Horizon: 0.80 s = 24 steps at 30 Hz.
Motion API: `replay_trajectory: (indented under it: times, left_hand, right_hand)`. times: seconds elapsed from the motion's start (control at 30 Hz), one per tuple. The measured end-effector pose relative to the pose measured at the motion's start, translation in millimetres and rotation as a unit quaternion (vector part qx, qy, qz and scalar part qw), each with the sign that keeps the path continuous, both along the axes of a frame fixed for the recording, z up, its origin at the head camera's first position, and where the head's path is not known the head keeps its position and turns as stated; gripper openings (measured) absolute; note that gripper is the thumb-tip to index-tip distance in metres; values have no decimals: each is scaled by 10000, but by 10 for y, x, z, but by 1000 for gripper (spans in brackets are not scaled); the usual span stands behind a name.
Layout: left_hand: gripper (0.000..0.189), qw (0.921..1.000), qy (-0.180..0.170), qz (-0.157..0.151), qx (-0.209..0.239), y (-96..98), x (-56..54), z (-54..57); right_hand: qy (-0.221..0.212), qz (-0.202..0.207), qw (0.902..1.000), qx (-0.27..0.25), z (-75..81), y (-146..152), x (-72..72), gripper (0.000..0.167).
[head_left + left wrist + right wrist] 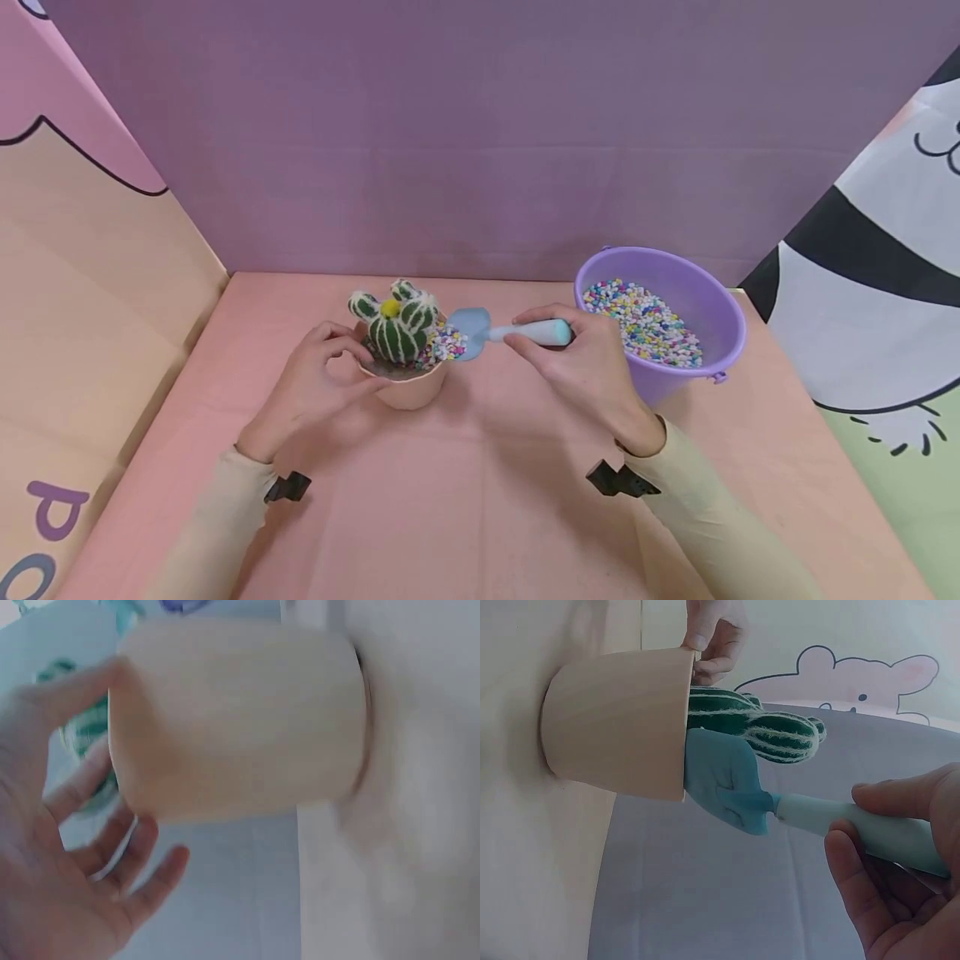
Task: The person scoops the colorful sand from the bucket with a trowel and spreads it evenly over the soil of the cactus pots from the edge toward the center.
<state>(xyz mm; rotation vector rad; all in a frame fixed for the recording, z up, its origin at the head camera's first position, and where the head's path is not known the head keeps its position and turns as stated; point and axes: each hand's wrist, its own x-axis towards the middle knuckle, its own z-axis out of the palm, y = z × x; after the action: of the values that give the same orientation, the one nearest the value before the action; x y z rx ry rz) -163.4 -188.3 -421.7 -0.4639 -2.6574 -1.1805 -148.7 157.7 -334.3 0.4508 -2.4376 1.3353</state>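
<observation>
Near one bucket (705, 310), left hand (309, 385) pinching one cactus pot (411, 393), right hand (588, 357) gripping one trowel (476, 333)

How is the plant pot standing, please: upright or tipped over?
Upright: the pot stands base-down on the pink tabletop, the cactus rising from its top.

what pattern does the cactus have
The cactus is dark green with fuzzy white stripes; it shows best in the head view.

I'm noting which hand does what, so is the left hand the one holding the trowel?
No, in the head view the right hand grips the trowel, while the left hand holds the pot.
</observation>
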Motion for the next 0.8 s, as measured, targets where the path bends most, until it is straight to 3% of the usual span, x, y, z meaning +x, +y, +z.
replay_trajectory:
  times: [0.13,0.47,0.8]
  left_hand:
    - [25,9998,22,-190,-35,-103,-50,-33]
    - [26,9963,675,-378,375,-71,-70,-108]
    - [27,9948,892,-25,486,78,-11,-127]
  right_hand:
    - [-28,49,10000,-58,10,-18,-2,15]
    - [133,39,9998,112,15,-75,-5,16]
    - [386,79,9989,258,-30,-119,12,21]
